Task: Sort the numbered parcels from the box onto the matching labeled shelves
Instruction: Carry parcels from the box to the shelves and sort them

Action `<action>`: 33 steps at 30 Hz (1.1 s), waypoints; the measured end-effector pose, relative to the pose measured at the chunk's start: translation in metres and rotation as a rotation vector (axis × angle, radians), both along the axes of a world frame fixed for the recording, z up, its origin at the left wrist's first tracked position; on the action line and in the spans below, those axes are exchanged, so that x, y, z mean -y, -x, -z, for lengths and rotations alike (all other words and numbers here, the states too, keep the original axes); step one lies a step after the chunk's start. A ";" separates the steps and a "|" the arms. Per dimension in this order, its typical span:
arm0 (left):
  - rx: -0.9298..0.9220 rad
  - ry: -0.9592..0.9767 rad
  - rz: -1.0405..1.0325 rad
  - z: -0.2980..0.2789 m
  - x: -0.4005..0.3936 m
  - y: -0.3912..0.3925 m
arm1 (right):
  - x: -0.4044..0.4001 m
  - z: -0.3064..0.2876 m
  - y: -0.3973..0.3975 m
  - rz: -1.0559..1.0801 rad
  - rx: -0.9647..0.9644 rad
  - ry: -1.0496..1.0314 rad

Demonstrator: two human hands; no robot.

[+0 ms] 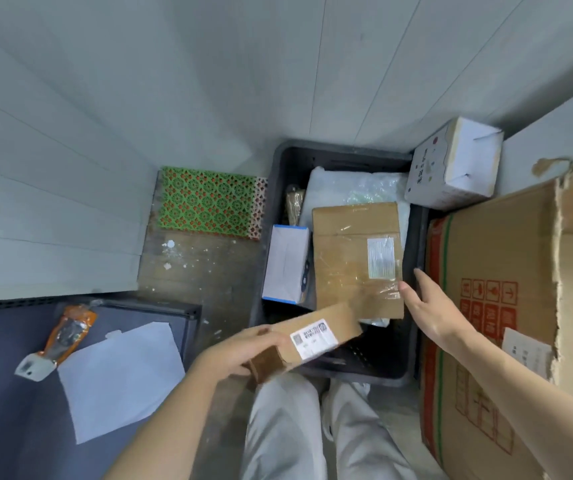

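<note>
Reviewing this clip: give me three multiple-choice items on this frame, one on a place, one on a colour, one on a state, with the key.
1. Where does the big taped cardboard parcel lie?
A. in the dark bin
B. on the green mat
C. on the grey shelf

2. What colour edges the white box in the bin?
A. red
B. blue
C. yellow

3. What is the left hand doing?
A. hanging idle
B. pressing the floor
C. holding a small cardboard parcel

Key: 1 A, bin walls surround it; 2 B, blue strips at both ends; 3 C, fingers wrap its end.
</note>
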State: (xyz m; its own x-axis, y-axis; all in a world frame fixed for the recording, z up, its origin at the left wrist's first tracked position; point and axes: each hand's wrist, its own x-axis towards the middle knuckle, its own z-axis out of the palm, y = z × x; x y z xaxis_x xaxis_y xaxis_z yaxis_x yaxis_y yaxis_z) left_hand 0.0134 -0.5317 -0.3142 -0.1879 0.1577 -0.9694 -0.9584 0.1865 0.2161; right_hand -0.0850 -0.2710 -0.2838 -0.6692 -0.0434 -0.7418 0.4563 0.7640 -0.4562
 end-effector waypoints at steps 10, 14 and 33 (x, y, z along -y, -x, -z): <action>0.088 -0.463 -0.841 -0.043 -0.016 0.043 | 0.021 -0.022 0.028 0.312 0.174 0.409; 0.089 -0.513 -0.837 -0.037 -0.036 0.042 | 0.022 -0.016 0.036 0.472 0.232 0.615; -0.310 -0.313 -0.311 -0.044 -0.042 0.085 | 0.011 -0.040 0.085 -0.322 0.226 0.339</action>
